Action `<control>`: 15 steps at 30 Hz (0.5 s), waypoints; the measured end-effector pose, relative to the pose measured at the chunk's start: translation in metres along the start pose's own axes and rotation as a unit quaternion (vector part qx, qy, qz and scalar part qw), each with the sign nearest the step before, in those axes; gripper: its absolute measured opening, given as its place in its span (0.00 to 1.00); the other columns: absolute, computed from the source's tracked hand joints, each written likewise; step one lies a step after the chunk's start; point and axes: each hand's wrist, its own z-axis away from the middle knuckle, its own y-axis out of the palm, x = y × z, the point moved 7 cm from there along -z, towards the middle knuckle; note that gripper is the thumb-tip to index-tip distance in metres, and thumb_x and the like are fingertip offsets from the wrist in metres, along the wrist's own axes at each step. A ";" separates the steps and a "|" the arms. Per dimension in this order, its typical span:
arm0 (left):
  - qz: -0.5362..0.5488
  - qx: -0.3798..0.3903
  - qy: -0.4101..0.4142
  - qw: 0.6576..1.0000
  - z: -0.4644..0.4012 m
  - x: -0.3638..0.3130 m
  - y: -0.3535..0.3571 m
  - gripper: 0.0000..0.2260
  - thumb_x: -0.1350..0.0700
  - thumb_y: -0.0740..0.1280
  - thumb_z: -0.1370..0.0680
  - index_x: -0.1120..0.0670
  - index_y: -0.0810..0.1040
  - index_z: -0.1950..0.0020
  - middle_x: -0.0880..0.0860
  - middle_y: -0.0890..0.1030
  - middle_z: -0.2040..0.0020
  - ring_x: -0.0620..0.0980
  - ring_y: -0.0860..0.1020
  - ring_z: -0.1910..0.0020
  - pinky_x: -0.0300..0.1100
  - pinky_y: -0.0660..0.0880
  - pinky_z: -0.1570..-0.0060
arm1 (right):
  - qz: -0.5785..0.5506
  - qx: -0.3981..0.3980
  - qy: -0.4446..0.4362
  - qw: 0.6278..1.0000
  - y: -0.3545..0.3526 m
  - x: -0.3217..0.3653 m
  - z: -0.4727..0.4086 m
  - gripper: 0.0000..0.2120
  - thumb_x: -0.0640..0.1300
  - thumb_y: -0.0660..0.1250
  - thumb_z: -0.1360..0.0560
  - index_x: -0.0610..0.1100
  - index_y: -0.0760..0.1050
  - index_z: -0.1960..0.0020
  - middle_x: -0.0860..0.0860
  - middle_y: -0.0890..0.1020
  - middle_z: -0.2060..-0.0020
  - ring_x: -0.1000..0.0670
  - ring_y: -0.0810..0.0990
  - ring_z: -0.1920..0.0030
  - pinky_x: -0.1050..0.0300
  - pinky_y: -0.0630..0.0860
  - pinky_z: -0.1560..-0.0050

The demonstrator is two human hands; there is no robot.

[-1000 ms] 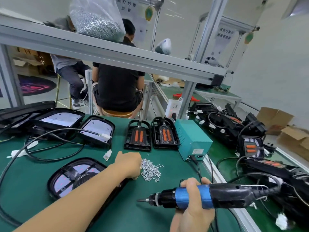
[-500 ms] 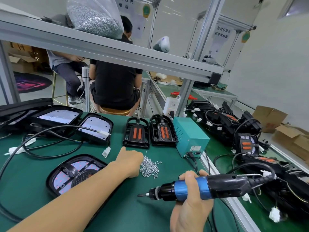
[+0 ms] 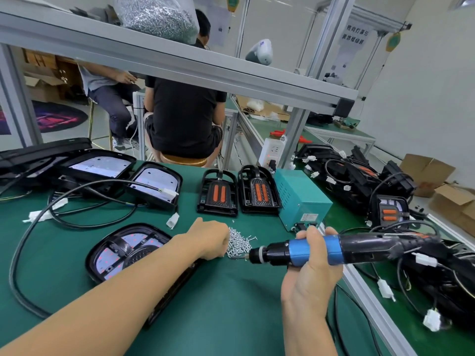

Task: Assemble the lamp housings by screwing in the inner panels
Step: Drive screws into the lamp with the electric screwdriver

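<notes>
So the left hand (image 3: 209, 238) was down at the screw pile (image 3: 239, 243) on the green mat (image 3: 231, 317), knuckles up. Its fingertips were hidden behind the hand, so I couldn't tell if it had actually pinched a screw yet. The big change from half a second earlier: the electric screwdriver (image 3: 331, 249), gripped around its blue barrel by the right hand (image 3: 312, 268), had swung in so its bit sat right at the edge of the pile — before, it hung well clear, nearer the body. My guess is the bit was about to get loaded with a screw. The lamp housing (image 3: 128, 250) with its inner panel sat just left of the pile, under the left forearm — not being driven yet.
</notes>
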 end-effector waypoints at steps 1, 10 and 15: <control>0.007 0.008 -0.003 1.000 0.000 0.001 0.000 0.08 0.63 0.64 0.26 0.50 0.76 0.59 0.48 0.78 0.58 0.51 0.73 0.54 0.52 0.60 0.35 | 0.015 0.001 -0.007 1.000 0.001 0.000 -0.003 0.15 0.32 0.69 0.27 0.48 0.71 0.49 0.51 0.80 0.69 0.52 0.79 0.64 0.54 0.77 0.54; 0.027 0.021 -0.040 0.999 0.001 0.005 0.000 0.08 0.59 0.73 0.29 0.52 0.81 0.52 0.47 0.82 0.53 0.49 0.74 0.53 0.49 0.62 0.39 | 0.042 -0.028 0.048 0.998 -0.004 -0.026 -0.016 0.14 0.33 0.70 0.27 0.48 0.71 0.50 0.54 0.80 0.71 0.55 0.79 0.68 0.56 0.77 0.55; 0.056 -0.001 -0.050 0.997 0.001 0.008 -0.001 0.07 0.56 0.74 0.29 0.49 0.79 0.53 0.44 0.78 0.59 0.48 0.73 0.55 0.48 0.62 0.41 | 0.043 -0.032 0.049 0.997 -0.005 -0.035 -0.018 0.14 0.33 0.70 0.27 0.48 0.71 0.50 0.54 0.80 0.70 0.55 0.79 0.67 0.55 0.77 0.53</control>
